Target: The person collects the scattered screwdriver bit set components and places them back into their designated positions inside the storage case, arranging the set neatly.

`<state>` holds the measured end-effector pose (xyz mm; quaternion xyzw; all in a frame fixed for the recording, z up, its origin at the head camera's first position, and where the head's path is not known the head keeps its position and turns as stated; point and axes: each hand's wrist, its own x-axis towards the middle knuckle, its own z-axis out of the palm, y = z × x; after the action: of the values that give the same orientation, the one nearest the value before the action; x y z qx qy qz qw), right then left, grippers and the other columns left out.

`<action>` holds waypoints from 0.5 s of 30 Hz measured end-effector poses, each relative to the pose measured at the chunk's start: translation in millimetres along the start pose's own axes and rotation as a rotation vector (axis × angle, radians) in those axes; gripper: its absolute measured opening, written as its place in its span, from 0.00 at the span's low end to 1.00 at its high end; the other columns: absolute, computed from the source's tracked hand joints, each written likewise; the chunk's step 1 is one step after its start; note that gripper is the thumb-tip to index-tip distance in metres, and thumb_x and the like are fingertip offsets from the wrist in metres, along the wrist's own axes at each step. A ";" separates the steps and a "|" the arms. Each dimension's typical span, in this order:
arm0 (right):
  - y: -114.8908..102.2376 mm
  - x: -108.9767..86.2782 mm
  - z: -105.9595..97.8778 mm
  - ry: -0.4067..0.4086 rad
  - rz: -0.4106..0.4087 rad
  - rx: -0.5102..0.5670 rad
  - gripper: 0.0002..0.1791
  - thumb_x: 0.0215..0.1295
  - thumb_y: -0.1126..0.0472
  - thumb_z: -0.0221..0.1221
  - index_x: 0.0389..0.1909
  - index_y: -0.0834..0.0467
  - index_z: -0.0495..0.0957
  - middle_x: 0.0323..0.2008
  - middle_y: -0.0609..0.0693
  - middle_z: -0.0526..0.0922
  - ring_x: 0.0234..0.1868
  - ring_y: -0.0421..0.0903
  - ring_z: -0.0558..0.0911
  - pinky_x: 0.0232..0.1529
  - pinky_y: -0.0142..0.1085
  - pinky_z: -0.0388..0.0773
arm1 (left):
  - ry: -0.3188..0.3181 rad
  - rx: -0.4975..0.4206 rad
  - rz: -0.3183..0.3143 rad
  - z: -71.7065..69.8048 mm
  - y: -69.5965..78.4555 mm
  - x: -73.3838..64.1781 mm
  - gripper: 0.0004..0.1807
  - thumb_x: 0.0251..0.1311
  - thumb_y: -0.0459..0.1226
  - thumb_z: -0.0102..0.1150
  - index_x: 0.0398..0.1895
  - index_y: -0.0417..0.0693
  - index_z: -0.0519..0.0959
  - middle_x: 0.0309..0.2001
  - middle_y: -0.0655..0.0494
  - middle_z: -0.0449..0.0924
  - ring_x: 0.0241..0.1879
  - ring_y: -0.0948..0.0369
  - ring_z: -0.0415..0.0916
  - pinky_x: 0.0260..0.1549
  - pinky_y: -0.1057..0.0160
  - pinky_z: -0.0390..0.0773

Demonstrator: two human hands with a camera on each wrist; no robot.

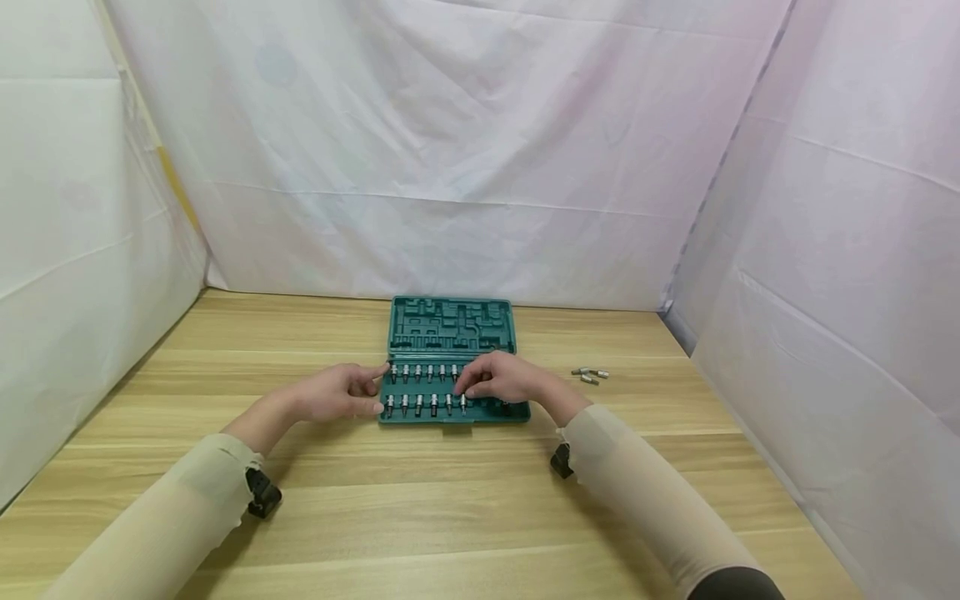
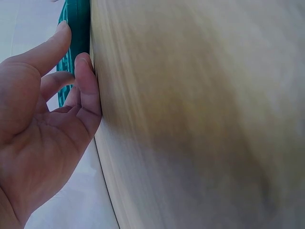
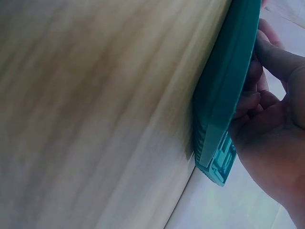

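An open green plastic case (image 1: 453,358) lies on the wooden table, its moulded lid (image 1: 452,325) tipped back. Two rows of silver bit sockets (image 1: 434,405) sit in its near half. My left hand (image 1: 337,392) rests at the case's left edge, thumb and fingers spread along it. In the left wrist view its thumb touches the green side (image 2: 78,28). Over the right part of the case hovers my right hand (image 1: 501,377), fingertips bent down between the two rows. What lies between those fingertips is hidden, also in the right wrist view, where the case wall (image 3: 224,86) covers them.
Several loose bit sockets (image 1: 590,375) lie on the table (image 1: 420,517) to the right of the case. White sheets (image 1: 450,150) hang behind and along both sides. A black wrist camera (image 1: 262,493) is strapped on the left sleeve, another (image 1: 562,461) on the right.
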<state>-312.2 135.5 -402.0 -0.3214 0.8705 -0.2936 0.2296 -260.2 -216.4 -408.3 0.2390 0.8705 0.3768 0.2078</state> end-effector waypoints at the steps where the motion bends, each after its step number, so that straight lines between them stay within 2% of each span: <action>1: -0.2 -0.3 0.0 -0.001 0.000 0.002 0.11 0.83 0.61 0.62 0.55 0.46 0.91 0.53 0.45 0.89 0.50 0.38 0.84 0.53 0.38 0.83 | 0.000 -0.002 -0.002 0.0 0.3 -0.1 0.47 0.76 0.43 0.69 0.88 0.40 0.55 0.56 0.43 0.83 0.41 0.58 0.80 0.43 0.60 0.83; 8: 0.4 -0.9 0.7 0.010 0.014 0.032 0.14 0.82 0.57 0.64 0.63 0.47 0.87 0.43 0.47 0.87 0.37 0.43 0.78 0.44 0.39 0.77 | 0.000 0.003 -0.004 0.3 0.7 0.0 0.47 0.76 0.43 0.69 0.88 0.40 0.55 0.56 0.43 0.84 0.43 0.58 0.81 0.44 0.59 0.83; 15: 0.1 1.3 2.8 0.014 0.040 0.024 0.21 0.76 0.50 0.70 0.67 0.43 0.85 0.39 0.46 0.86 0.33 0.43 0.77 0.38 0.37 0.74 | 0.000 0.014 -0.003 0.2 0.5 0.0 0.47 0.76 0.43 0.69 0.88 0.39 0.55 0.57 0.42 0.84 0.44 0.58 0.81 0.46 0.58 0.83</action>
<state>-311.4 133.6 -404.4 -0.2989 0.8748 -0.3018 0.2332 -259.9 -216.0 -408.0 0.2391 0.8735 0.3704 0.2067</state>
